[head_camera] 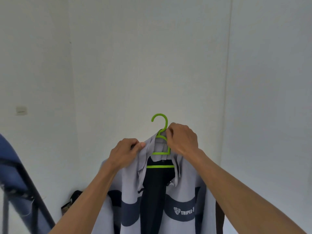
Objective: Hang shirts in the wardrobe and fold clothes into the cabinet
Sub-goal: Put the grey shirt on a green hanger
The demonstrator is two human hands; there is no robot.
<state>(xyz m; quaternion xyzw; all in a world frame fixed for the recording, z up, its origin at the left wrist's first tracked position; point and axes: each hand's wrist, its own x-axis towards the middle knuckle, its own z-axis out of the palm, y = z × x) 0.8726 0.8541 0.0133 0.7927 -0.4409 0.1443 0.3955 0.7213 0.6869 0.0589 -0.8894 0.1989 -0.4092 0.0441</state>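
Head view: a grey shirt [179, 188] with navy bands hangs on a green hanger [160, 132], held up before a white wall [152, 56]. Left hand [125, 152] pinches the collar's left edge. Right hand [183, 141] grips the hanger neck, fingers curled. Blue fabric [10, 157] drapes at the left edge.
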